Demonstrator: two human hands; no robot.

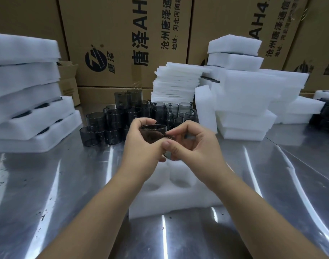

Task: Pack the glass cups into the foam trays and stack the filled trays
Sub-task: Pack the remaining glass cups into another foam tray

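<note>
A small smoky grey glass cup [152,134] is at the centre of the frame, lifted clear of the table between two bare hands. The left hand [141,146] wraps its fingers round the cup's body. The right hand [196,146] pinches the cup's near side with thumb and forefinger, seemingly at the handle. We judge that this two-handed hold lets the cup be turned to suit its slot. Directly below, in the lower centre, lies a white foam tray [178,195] with round hollows. The hollows we can see are empty, so it seems set close for filling. Just behind the hands, a cluster of matching grey glass cups [120,118] stands piled two high, within easy reach as the supply. At the left edge rises a stack of filled white foam trays [29,116], with dark cups showing in their hollows. In the upper centre is a pile of thin white foam sheets [176,85], and white foam blocks [249,98] are heaped to its right. All of this rests on a shiny steel table [48,193], with brown printed cardboard boxes [113,34] across the top.
</note>
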